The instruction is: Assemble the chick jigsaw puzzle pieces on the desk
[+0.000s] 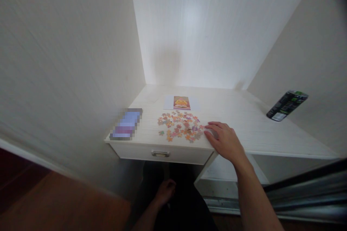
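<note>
A loose spread of small jigsaw puzzle pieces [179, 126], mostly orange and pink, lies on the white desktop. My right hand [223, 139] rests at their right edge, palm down. Its fingers are stretched out and the thumb stands apart, with the fingertips close to the outermost pieces. Whether they touch a piece I cannot make out. Behind the pieces, a picture card [181, 103] with a yellow figure lies flat on a white sheet [168, 102]. Down in my lap, below the desk edge, my left hand [166, 190] sits in shadow with its fingers loosely curled.
A phone [126, 124], blurred by pixels, lies at the desktop's left edge. Towards the right wall stands a dark can-shaped container [287, 105] with a green top. Under the desktop are a drawer with a metal handle [160, 154] and an open shelf [219, 168]. Walls enclose three sides.
</note>
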{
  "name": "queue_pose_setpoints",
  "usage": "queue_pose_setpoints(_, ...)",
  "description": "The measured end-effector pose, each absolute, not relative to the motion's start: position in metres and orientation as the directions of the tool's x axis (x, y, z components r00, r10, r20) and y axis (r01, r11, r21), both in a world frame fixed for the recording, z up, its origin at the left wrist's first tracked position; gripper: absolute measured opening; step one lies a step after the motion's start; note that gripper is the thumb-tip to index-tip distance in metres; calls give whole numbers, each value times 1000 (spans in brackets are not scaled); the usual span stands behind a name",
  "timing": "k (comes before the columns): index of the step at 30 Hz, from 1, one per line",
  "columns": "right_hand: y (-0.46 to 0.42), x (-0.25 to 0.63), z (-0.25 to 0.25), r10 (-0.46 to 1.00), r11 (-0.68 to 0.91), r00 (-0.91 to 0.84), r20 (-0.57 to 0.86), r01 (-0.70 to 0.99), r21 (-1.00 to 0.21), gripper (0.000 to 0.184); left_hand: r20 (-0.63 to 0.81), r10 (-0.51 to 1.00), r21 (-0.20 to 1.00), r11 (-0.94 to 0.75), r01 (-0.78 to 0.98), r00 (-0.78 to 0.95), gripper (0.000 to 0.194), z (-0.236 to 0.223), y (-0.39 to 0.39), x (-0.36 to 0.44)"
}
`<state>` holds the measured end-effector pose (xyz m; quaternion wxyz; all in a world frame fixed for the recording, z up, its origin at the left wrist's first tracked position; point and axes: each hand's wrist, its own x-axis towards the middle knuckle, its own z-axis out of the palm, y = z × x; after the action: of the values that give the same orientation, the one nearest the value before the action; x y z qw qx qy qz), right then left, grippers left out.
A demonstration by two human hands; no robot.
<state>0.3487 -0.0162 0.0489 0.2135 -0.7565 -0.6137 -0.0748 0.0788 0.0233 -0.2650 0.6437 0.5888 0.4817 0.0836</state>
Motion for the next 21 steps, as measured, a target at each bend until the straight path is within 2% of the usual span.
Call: queue_pose_setpoints(21, -17, 348, 48, 898, -162, 231, 375, 965, -205, 36, -510, 667, 849, 289, 443, 543, 22, -266, 23, 77)
